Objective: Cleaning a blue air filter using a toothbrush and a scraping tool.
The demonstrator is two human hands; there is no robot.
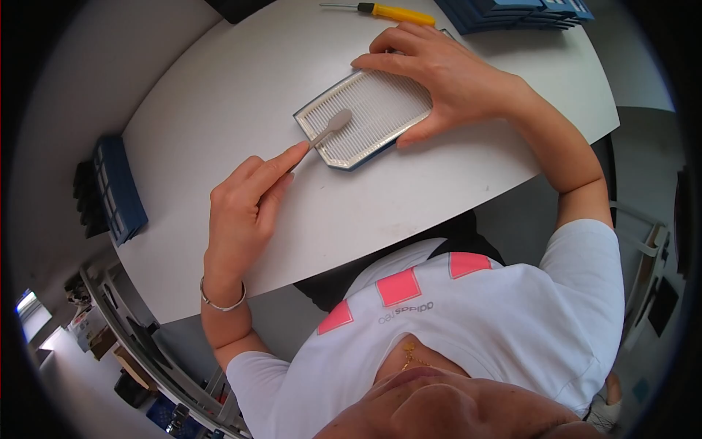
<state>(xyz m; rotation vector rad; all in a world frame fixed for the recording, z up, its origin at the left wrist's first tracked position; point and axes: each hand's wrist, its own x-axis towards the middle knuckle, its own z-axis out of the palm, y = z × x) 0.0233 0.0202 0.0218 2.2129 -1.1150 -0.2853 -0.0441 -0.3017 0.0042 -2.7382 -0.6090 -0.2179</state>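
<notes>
A white pleated filter panel (362, 110) in a blue frame lies flat on the white table, pleats up. My right hand (439, 77) spans its right part, thumb on the near edge and fingers on the far edge, hiding that end. Between the thumb and fingers of my left hand (249, 197) is the handle of a small grey spatula-like tool (332, 125). Its rounded flat tip is over the left part of the pleats; whether it touches them I cannot tell.
Beyond the filter lies a screwdriver (392, 12) with a yellow handle. Blue plastic frames (515, 16) are stacked at the far right. More blue frames (118, 186) stand at the left table edge, beside black parts (88, 197). The table's near edge (384, 247) runs before my body.
</notes>
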